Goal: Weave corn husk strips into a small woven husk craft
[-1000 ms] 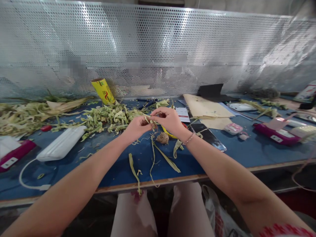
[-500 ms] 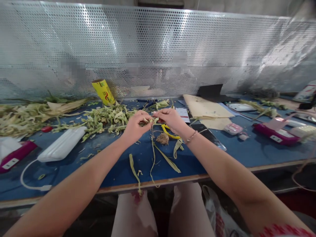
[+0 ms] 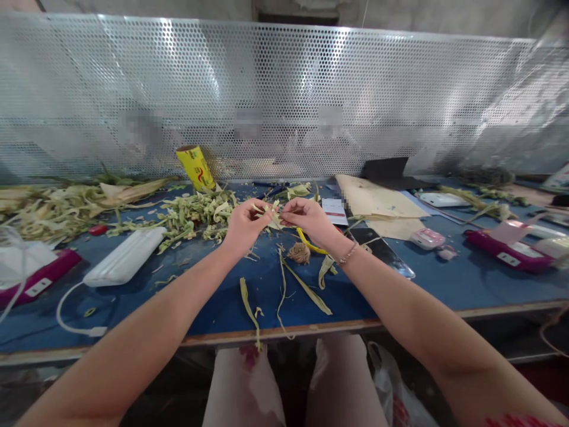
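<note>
Above a blue-topped work table [image 3: 444, 284], a person's left hand [image 3: 242, 224] and right hand [image 3: 310, 218] meet fingertip to fingertip, both pinching a small bundle of pale green leaf strips [image 3: 272, 213] held between them in the air. Just below on the table lie a small tan woven ball [image 3: 299, 253] and loose long leaf strips [image 3: 306, 289], with a heap of shredded green leaf scraps [image 3: 191, 214] beside the left hand.
</note>
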Available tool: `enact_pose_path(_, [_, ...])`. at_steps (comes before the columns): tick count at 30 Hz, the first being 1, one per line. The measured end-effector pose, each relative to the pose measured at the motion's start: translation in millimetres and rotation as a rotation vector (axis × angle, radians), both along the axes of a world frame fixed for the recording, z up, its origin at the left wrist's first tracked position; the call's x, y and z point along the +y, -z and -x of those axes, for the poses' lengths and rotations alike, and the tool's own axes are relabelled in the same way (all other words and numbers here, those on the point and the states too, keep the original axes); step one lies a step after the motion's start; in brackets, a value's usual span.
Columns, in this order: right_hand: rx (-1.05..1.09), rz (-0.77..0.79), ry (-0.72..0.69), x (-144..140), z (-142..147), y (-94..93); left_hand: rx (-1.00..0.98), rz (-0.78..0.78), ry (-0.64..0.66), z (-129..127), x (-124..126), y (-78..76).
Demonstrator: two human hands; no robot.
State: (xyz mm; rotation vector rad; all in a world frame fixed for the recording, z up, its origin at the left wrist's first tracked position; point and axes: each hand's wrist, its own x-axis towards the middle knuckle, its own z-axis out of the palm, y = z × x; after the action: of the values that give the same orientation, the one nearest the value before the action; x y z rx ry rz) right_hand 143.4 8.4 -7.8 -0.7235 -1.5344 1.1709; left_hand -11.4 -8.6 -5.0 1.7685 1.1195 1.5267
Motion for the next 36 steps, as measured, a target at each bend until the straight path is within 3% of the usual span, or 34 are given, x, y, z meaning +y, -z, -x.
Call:
enact_pose_path(5, [-0.058,-0.116,0.1,-5.6,-0.7,-5.4,0.049,-0.027,-0.083,-0.1,-2.6,-3.2])
enact_pose_path(15, [-0.205,-0.347,0.149,-16.9,7.2,-2.8,0.257,-0.101,-0.181,-1.8,-6.7,-3.9])
enact_pose_path(19, [-0.284,-0.535,0.209,-14.4,7.9,3.9,0.261,-0.099,-0.193,-1.1,-6.1,-4.2])
enact_pose_path(25, [-0.428,-0.879,0.321,-10.1,1.5,4.3,0.209,-0.022,-0.146,-3.2,-8.5,-7.5])
enact_pose_path(36, [-0.572,-1.032,0.393,0.8,-7.4,6.5,-0.189,0.233,0.094,-9.5,-2.6,-2.5])
